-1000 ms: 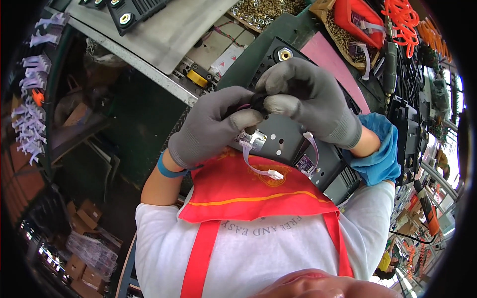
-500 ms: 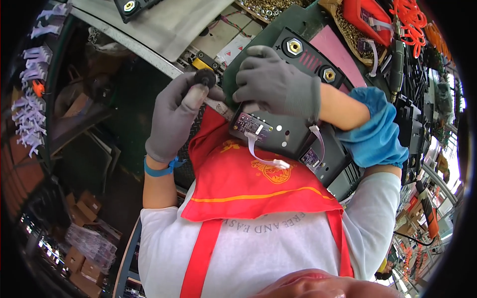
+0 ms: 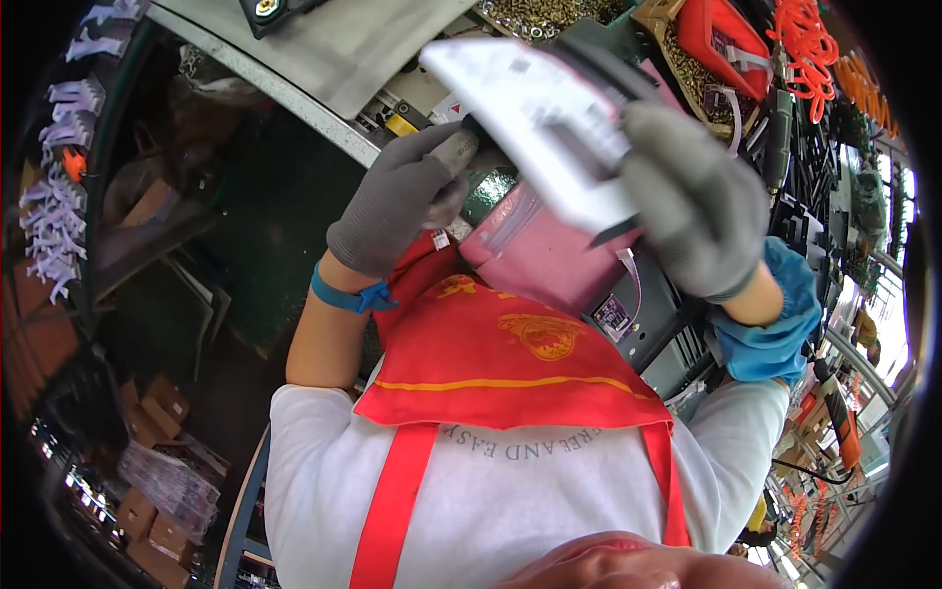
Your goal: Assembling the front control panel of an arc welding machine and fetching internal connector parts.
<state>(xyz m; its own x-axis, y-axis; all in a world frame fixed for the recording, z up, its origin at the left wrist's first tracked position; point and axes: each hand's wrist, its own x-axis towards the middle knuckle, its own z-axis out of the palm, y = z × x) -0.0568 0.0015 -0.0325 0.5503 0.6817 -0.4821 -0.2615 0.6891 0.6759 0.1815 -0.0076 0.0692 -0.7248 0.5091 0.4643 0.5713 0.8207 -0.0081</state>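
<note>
My right hand (image 3: 697, 201), gloved in grey and smeared by motion, grips the right side of a panel (image 3: 549, 123). The panel is raised and tilted, its white face with blurred markings showing and a dark edge behind. My left hand (image 3: 407, 191), also gloved, is closed by the panel's left side. A black round knob (image 3: 475, 127) shows in part at its thumb and fingertips. Below the raised panel lies a pink sheet (image 3: 535, 245). Beside it sits a dark panel (image 3: 653, 304) with a small purple circuit board (image 3: 612, 315) and a white-plugged cable.
Loose brass nuts (image 3: 545, 15) lie at the back. A red bin (image 3: 726, 44) stands at the back right, near a coiled orange hose (image 3: 807, 49) and a green tool (image 3: 780, 137). The metal table edge (image 3: 285, 93) runs along the left. Cardboard boxes (image 3: 152, 520) sit lower left.
The panel that lay dark side up has been lifted and turned, showing its white face and uncovering the pink sheet. My right hand moved right and down; my left moved right.
</note>
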